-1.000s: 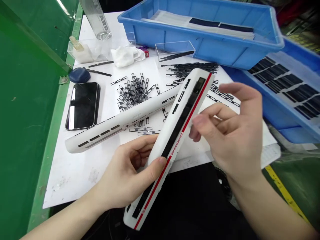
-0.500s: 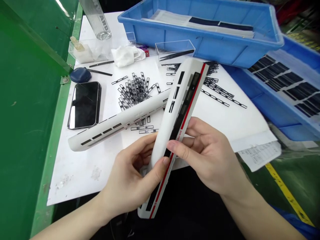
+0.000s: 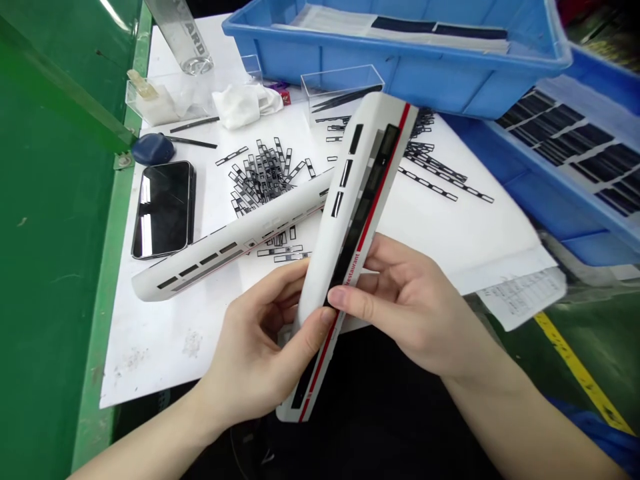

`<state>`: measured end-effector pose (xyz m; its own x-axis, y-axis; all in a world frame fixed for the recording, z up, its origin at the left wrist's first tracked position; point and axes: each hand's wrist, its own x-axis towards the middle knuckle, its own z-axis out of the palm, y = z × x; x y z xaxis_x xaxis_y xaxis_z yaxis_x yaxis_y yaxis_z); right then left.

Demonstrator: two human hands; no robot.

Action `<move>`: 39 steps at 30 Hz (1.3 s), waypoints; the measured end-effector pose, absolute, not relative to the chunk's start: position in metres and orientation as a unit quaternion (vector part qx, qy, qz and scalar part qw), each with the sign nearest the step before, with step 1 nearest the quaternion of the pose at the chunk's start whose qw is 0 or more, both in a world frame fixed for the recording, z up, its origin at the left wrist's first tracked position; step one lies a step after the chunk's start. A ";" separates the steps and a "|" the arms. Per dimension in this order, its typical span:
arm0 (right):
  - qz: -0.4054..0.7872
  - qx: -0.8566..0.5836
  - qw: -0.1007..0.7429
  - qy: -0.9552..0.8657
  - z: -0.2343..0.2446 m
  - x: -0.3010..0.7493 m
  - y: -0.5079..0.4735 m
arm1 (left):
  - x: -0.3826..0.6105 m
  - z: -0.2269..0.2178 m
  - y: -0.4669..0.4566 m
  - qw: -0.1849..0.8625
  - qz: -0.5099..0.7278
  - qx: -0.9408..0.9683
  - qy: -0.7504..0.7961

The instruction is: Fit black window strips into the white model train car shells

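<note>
Both hands grip a white model train car shell with a red stripe, a black window band and the word "restaurant" on its side. It is held at a slant, its far end up over the table. My left hand wraps round the lower part, thumb on the black band. My right hand clasps the right edge, thumb pressed on the band close to the left thumb. Behind it lies a second white train car shell. Small black window frame strips are heaped beyond that one.
A phone and a dark blue lump lie at the left by a green panel. At the back are a clear bottle, crumpled white tissue and a clear box with black tweezers. Blue bins stand behind and right.
The whole view has shifted slightly. Both hands keep their hold on the train car shell, and the right thumb has slid a little down and left along the black band.
</note>
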<state>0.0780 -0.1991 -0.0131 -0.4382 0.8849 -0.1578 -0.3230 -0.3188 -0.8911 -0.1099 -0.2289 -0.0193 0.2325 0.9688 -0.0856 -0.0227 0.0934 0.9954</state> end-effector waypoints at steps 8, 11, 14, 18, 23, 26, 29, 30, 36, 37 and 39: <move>0.717 -0.367 0.426 -0.412 -0.008 0.073 -0.204 | -0.112 -0.019 -0.227 0.599 0.418 0.518 0.445; 0.713 -0.352 0.423 -0.434 -0.008 0.074 -0.202 | -0.111 -0.018 -0.228 0.576 0.427 0.531 0.452; 0.691 -0.364 0.436 -0.448 -0.009 0.073 -0.201 | -0.108 -0.017 -0.230 0.546 0.431 0.543 0.470; 0.669 -0.374 0.460 -0.448 -0.012 0.072 -0.197 | -0.106 -0.017 -0.229 0.541 0.433 0.533 0.485; 0.659 -0.357 0.476 -0.461 -0.011 0.077 -0.188 | -0.109 -0.019 -0.229 0.560 0.426 0.537 0.466; 0.624 -0.372 0.500 -0.471 -0.008 0.078 -0.185 | -0.110 -0.020 -0.228 0.560 0.420 0.548 0.458; 0.633 -0.364 0.496 -0.470 -0.008 0.077 -0.183 | -0.110 -0.019 -0.228 0.561 0.423 0.543 0.460; 0.639 -0.359 0.490 -0.472 -0.008 0.077 -0.183 | -0.110 -0.019 -0.228 0.562 0.425 0.540 0.460; 0.627 -0.375 0.474 -0.491 -0.005 0.081 -0.178 | -0.109 -0.022 -0.229 0.553 0.438 0.544 0.455; 0.622 -0.377 0.477 -0.493 -0.004 0.081 -0.178 | -0.108 -0.023 -0.230 0.547 0.443 0.546 0.455; 0.614 -0.378 0.484 -0.497 -0.002 0.078 -0.180 | -0.107 -0.023 -0.231 0.539 0.454 0.545 0.454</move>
<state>0.0779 -0.1797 -0.0024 -0.2467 0.9689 0.0168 -0.2181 -0.0386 -0.9752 -0.1073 -0.2307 -0.0234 0.1746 0.9846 0.0057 0.0059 -0.0068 1.0000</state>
